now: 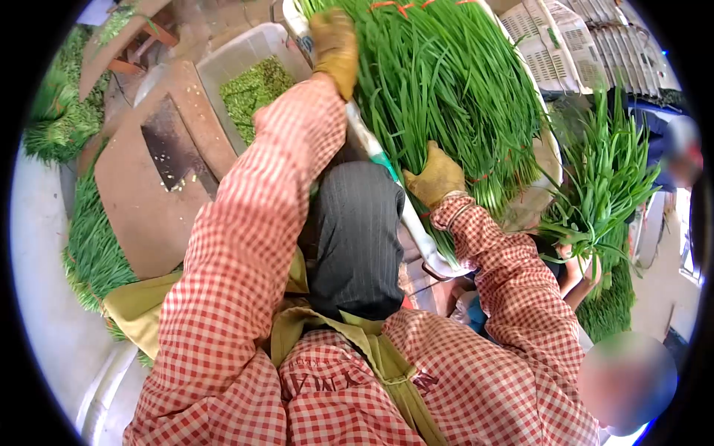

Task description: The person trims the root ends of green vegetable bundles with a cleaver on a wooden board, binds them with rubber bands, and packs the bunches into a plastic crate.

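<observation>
Long green garlic chives (439, 82) lie heaped in a white-rimmed tub (428, 241) in front of me. My left hand (335, 52), in a yellowish work glove, is at the tub's left rim beside the leaves; it is blurred and its fingers are turned away from view. My right hand (435, 178), gloved alike, is closed on chives at the near side of the heap, thumb upward. Its fingertips are partly hidden among the leaves. Red ties (390, 7) show on the chives at the far end.
A plastic bin (212, 59) holds chopped green pieces. Beside it, a board (141, 201) has a dark cleaver-like blade (175, 141) on it. More chives (97, 230) lie at left. At right, another person's hands hold a green bunch (599, 178); other people are close by.
</observation>
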The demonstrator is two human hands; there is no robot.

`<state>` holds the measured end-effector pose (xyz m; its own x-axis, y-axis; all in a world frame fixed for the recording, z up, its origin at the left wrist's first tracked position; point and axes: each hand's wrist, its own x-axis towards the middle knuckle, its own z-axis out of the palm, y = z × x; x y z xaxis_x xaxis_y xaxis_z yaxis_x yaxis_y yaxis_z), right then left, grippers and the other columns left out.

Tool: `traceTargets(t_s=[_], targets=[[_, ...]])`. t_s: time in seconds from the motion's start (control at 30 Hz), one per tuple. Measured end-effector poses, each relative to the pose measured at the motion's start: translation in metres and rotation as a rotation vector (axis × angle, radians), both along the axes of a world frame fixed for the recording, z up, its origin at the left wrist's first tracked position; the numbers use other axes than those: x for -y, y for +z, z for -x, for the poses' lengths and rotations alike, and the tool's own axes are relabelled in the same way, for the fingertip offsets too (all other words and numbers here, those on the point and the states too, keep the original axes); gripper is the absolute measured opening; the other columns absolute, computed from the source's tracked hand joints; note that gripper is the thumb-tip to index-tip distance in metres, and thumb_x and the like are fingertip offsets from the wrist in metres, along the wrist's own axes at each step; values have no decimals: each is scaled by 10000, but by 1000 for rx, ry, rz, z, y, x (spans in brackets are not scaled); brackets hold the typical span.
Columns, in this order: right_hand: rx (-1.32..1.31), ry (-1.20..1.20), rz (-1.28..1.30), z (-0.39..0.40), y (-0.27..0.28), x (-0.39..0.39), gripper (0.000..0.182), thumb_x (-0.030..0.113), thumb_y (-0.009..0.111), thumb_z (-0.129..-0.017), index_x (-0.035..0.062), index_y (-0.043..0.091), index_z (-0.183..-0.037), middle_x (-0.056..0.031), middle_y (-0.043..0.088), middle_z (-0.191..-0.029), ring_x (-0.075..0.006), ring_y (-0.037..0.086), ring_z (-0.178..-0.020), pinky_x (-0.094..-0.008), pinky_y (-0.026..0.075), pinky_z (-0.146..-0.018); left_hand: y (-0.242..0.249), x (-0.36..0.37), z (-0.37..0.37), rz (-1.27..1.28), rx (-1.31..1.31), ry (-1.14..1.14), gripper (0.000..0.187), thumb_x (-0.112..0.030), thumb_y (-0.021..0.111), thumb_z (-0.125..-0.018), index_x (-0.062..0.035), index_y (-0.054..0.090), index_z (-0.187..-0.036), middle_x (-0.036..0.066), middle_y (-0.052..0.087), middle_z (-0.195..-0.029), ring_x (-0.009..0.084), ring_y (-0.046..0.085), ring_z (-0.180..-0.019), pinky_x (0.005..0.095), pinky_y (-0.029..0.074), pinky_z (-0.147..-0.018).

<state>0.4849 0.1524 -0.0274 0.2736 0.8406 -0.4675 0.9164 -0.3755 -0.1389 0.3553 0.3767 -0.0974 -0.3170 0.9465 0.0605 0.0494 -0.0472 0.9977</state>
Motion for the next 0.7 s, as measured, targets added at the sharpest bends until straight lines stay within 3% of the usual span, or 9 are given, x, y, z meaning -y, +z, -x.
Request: traceTargets(t_s=[0.2, 0.23, 0.27, 0.33, 0.4, 0.47, 0.5, 0.63, 0.7], targets=[[81, -1, -29, 9, 17, 15, 647, 428, 741, -759, -10, 523, -1182, -215, 655, -1049, -352, 647, -1007, -422, 511, -887, 99, 98, 24, -862, -559, -556, 390, -428, 445, -982, -117, 591, -1165, 141, 585, -1209, 280, 532, -1156, 454, 397, -993], [90, -8, -14, 11, 17, 10, 644, 432, 736, -764, -8, 522, -1183, -213, 656, -1049, -349, 647, -1011, -423, 511, -888, 122, 120, 8, -1107, -683, -675, 379, -427, 449, -980, -150, 609, -1182, 94, 586, -1219, 259, 512, -1184, 465, 362, -1051], [103, 50, -32, 7, 2, 11, 650, 435, 728, -771, -7, 516, -1198, -213, 655, -1056, -341, 647, -1021, -421, 510, -892, 87, 126, -4, -1127, -905, -885, 456, -511, 414, -972, -215, 586, -1274, 31, 550, -1332, 238, 424, -1309, 487, 230, -1149], [70, 9, -78, 15, 13, 9, 676, 438, 716, -782, -7, 499, -1242, -215, 648, -1081, -326, 642, -1046, -418, 509, -901, 97, 125, -2, -681, -1696, -1154, 490, -523, 335, -995, -276, 473, -1395, -14, 417, -1485, 212, 293, -1420, 501, 122, -1191], [77, -1, -98, 15, 9, 10, 794, 424, 700, -793, -15, 383, -1374, -233, 615, -1146, -355, 616, -1078, -426, 487, -937, 29, 96, 7, -557, -1572, -836, 529, -547, 261, -1001, -292, 403, -1442, -22, 311, -1548, 191, 235, -1446, 517, 109, -1187], [-48, 93, -269, 2, 0, 26, 846, 418, 697, -791, -6, 317, -1417, -258, 600, -1152, -398, 604, -1065, -445, 476, -950, 27, 97, 9, -525, -1669, -844, 525, -533, 232, -1009, -308, 351, -1468, -19, 259, -1569, 193, 220, -1449, 528, 115, -1182], [-95, 114, -185, 0, 13, 32, 952, 396, 700, -791, 11, 176, -1486, -298, 526, -1240, -436, 558, -1113, -459, 457, -977, 31, 96, 13, -501, -1634, -816, 519, -531, 237, -1009, -313, 359, -1463, -14, 267, -1565, 201, 224, -1448, 531, 120, -1180], [-138, 338, -65, -23, 34, 62, 1065, 355, 703, -810, 47, -28, -1522, -321, 341, -1417, -459, 461, -1226, -448, 420, -1029, 30, 66, 23, -446, -1545, -738, 494, -523, 256, -1011, -321, 402, -1438, -2, 292, -1554, 223, 226, -1446, 543, 122, -1179], [-65, 327, -21, -23, 36, 66, 1059, 376, 687, -819, 28, -27, -1519, -328, 335, -1422, -461, 463, -1222, -445, 419, -1025, 29, 57, 24, -371, -1523, -775, 481, -512, 247, -1019, -314, 429, -1418, 5, 299, -1550, 229, 229, -1444, 556, 128, -1176]])
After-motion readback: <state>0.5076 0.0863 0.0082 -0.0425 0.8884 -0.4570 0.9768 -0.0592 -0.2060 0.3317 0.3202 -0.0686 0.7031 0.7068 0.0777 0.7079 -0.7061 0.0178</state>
